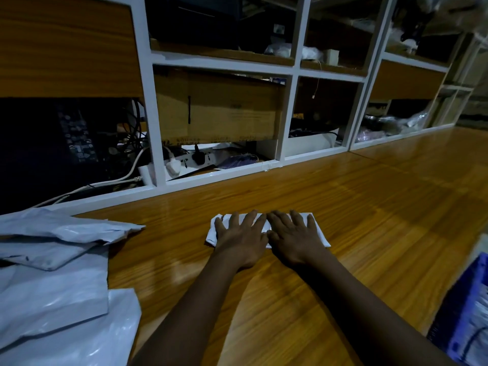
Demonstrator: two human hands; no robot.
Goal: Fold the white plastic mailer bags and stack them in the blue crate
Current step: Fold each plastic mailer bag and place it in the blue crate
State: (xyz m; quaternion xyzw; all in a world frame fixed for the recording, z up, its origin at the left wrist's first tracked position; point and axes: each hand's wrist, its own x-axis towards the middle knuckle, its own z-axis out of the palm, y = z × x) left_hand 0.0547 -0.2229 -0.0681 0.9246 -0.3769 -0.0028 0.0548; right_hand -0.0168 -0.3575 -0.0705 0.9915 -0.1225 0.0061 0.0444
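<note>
A folded white mailer bag (320, 233) lies flat on the wooden table (369, 207) in the middle of the view. My left hand (241, 237) presses on its left half with fingers spread straight. My right hand (294, 237) presses on its right half, fingers also straight, side by side with the left. A loose pile of unfolded white mailer bags (52, 273) covers the table's left side. The blue crate (467, 310) shows at the lower right edge, with white material inside it.
A white-framed shelf unit (287, 114) runs along the table's far edge, holding a cardboard box (219, 107), a power strip (190, 159) with plugs, cables and bagged items. Bare wood stretches to the right of the hands.
</note>
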